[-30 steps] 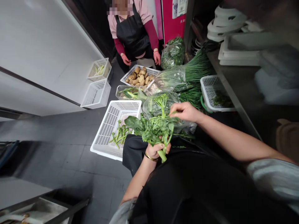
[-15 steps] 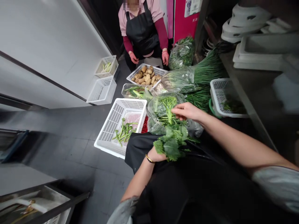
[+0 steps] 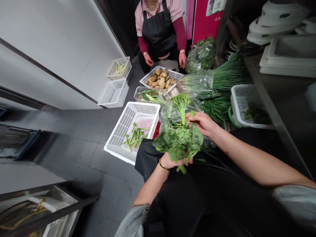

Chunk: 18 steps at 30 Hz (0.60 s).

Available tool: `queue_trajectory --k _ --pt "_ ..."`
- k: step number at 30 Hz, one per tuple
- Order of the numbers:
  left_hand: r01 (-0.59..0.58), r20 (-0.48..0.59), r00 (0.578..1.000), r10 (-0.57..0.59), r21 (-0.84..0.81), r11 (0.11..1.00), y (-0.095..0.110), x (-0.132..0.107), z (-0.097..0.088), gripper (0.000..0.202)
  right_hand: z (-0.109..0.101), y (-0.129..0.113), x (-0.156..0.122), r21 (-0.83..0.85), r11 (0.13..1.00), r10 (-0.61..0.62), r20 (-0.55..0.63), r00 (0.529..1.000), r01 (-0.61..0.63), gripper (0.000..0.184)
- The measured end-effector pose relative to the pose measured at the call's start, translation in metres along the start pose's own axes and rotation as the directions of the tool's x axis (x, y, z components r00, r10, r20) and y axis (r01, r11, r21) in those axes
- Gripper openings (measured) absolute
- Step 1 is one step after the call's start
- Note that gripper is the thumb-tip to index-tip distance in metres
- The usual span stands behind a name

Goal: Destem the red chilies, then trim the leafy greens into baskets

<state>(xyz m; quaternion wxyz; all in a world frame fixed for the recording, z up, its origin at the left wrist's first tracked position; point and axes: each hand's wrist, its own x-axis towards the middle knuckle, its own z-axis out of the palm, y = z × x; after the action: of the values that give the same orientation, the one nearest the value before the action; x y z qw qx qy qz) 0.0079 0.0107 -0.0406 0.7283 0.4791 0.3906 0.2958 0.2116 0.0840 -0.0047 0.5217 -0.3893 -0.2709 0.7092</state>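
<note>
My left hand [image 3: 172,162] is closed round the stems of a leafy green bunch [image 3: 179,143] held over my lap. My right hand [image 3: 202,122] pinches a single green stalk with a flowering head [image 3: 182,105] and holds it upright above a clear plastic bag of greens [image 3: 172,113]. A white perforated basket [image 3: 123,130] on the floor to the left holds several trimmed green stems [image 3: 135,137].
Another person in a black apron [image 3: 160,31] crouches opposite, behind a basket of potatoes [image 3: 160,80]. Bundles of chives [image 3: 222,79], a bag of greens [image 3: 200,56], other white baskets [image 3: 115,93] and a steel counter [image 3: 283,98] are around.
My left hand has raised the bunch again after lowering it to my lap. My right hand has pulled one stalk up out of the bag. The camera has shifted left.
</note>
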Motion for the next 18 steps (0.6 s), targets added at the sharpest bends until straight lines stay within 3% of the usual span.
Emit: queue_trajectory --k 1,3,5,8,10,12,14,16,18 --pt "0.013 0.138 0.99 -0.007 -0.045 0.999 0.0 -0.001 0.0 0.053 0.0 -0.002 0.0 0.012 1.0 0.007 0.044 0.999 -0.007 0.015" --pt "0.072 0.382 0.924 0.0 -0.176 0.982 -0.001 -0.004 0.001 0.053 -0.001 -0.007 0.001 0.002 1.0 0.026 0.156 0.987 -0.027 0.016" --pt "0.152 0.467 0.884 0.02 -0.328 0.932 -0.001 -0.005 0.002 0.05 -0.002 -0.012 0.001 -0.002 1.0 0.009 0.239 0.971 -0.009 0.023" --pt "0.207 0.446 0.895 0.011 -0.437 0.875 0.0 -0.005 0.001 0.049 -0.002 -0.018 0.001 -0.056 0.995 -0.065 0.211 0.975 0.078 0.022" --pt "0.174 0.385 0.923 -0.015 -0.381 0.908 0.001 -0.003 -0.002 0.051 0.0 -0.019 -0.001 -0.199 0.968 -0.119 0.161 0.98 0.151 0.02" --pt "0.093 0.246 0.969 -0.028 -0.257 0.962 0.001 -0.002 -0.005 0.048 0.004 -0.018 -0.004 -0.393 0.873 -0.268 0.109 0.957 0.289 0.018" --pt "0.057 0.148 0.988 -0.039 -0.12 0.991 0.0 -0.002 -0.004 0.041 0.009 -0.012 -0.007 -0.621 0.653 -0.505 0.069 0.861 0.433 0.014" --pt "0.064 0.142 0.988 -0.053 -0.074 0.995 -0.001 -0.003 0.001 0.039 0.012 -0.005 -0.009 -0.798 0.359 -0.711 0.102 0.696 0.484 0.011" --pt "0.07 0.172 0.984 -0.042 -0.157 0.985 0.0 -0.004 0.008 0.043 0.012 0.002 -0.01 -0.851 0.11 -0.808 0.223 0.545 0.513 0.01"
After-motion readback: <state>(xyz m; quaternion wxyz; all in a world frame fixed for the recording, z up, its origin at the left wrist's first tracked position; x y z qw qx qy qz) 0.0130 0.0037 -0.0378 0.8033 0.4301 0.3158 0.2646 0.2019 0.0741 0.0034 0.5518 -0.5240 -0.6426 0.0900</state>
